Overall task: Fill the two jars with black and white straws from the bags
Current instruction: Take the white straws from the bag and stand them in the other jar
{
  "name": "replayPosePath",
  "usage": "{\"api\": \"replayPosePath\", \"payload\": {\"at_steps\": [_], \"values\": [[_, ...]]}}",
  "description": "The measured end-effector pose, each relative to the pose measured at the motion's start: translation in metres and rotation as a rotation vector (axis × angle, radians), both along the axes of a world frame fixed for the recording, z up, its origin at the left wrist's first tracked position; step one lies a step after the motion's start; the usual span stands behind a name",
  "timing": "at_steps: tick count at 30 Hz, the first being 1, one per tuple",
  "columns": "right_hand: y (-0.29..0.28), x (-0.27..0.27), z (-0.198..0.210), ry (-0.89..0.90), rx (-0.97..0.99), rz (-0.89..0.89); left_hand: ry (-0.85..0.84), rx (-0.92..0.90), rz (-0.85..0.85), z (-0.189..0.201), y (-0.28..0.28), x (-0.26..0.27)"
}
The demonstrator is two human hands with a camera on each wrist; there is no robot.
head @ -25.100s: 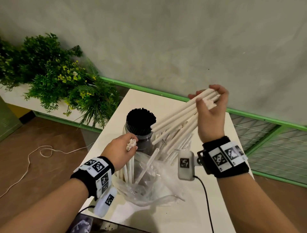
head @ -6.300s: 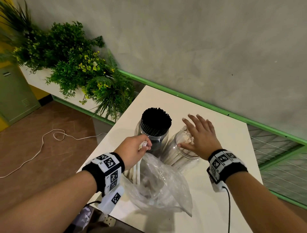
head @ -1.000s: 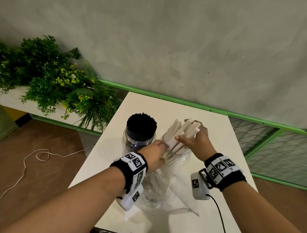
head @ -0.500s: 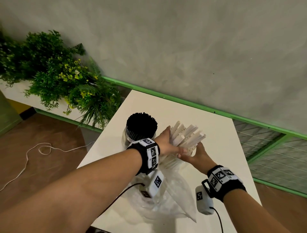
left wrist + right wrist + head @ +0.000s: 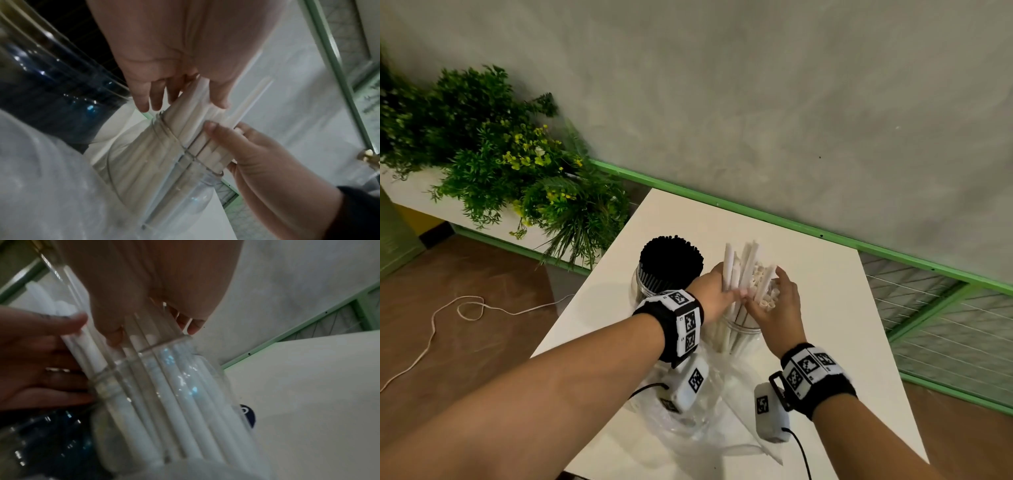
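Head view: on the white counter point(image 5: 808, 274) a clear jar point(image 5: 743, 339) stands holding white straws point(image 5: 748, 274) whose tops splay above its mouth; just left of that jar a second jar point(image 5: 643, 284) is packed with black straws point(image 5: 671, 257), and a crumpled clear plastic bag point(image 5: 688, 425) lies on the near side of it. The left hand point(image 5: 714, 291) lies against the left of the white bundle with straight fingers, and the right hand point(image 5: 779, 305) cups the right side; a leafy planter point(image 5: 493, 150) stands far left of the jar. Left wrist view: only here is the jar's threaded neck point(image 5: 179, 146) plain, with the left fingers point(image 5: 152, 97) and thumb spread around the straws just above it, not clenched, and the right hand point(image 5: 252, 146) wrapping the bundle from the opposite side. Right wrist view: only here do the straws show reaching down inside the jar point(image 5: 180, 402), the right fingers point(image 5: 115, 331) curled among their tops, the left hand point(image 5: 41, 356) flat against jar and straws.
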State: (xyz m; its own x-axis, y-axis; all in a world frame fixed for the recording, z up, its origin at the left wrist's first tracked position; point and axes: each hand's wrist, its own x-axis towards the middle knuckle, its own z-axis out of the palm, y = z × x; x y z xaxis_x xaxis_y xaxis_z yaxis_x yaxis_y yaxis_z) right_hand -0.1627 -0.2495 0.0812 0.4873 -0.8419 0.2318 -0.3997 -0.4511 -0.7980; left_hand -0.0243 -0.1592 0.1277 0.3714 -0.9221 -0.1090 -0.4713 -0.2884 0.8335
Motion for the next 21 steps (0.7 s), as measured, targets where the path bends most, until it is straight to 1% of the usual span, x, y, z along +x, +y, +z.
{"api": "replayPosePath", "payload": {"at_steps": [2,4,5,7,8,10,12,14,16,19,21], "values": [[0.001,-0.008,-0.005,0.052,-0.041,0.011,-0.063,0.028,-0.021,-0.001,0.002,0.001],[0.001,-0.015,-0.008,0.046,-0.077,0.026,-0.13,0.049,-0.017,0.001,0.004,0.003],[0.001,-0.018,-0.007,0.036,-0.14,0.031,-0.16,0.01,-0.017,0.003,0.006,0.004],[0.001,-0.021,-0.004,0.068,-0.343,0.039,-0.227,-0.107,-0.043,0.004,0.009,0.005],[0.002,-0.022,-0.001,0.112,-0.44,0.043,-0.273,-0.155,-0.06,0.004,0.009,0.005],[0.002,-0.025,0.003,0.232,-0.572,0.079,-0.364,-0.229,-0.078,0.001,0.01,0.006],[0.002,-0.029,0.002,0.335,-0.668,0.138,-0.436,-0.244,-0.087,-0.001,0.01,0.007],[0.002,-0.032,0.0,0.378,-0.675,0.174,-0.453,-0.238,-0.084,-0.004,0.01,0.007],[0.005,-0.031,0.0,0.387,-0.614,0.199,-0.429,-0.246,-0.068,-0.007,0.009,0.008],[0.011,-0.025,0.005,0.478,-0.622,0.263,-0.408,-0.27,-0.051,-0.008,0.007,0.011],[0.011,-0.018,0.009,0.505,-0.607,0.242,-0.393,-0.265,-0.04,-0.007,0.006,0.011]]}}
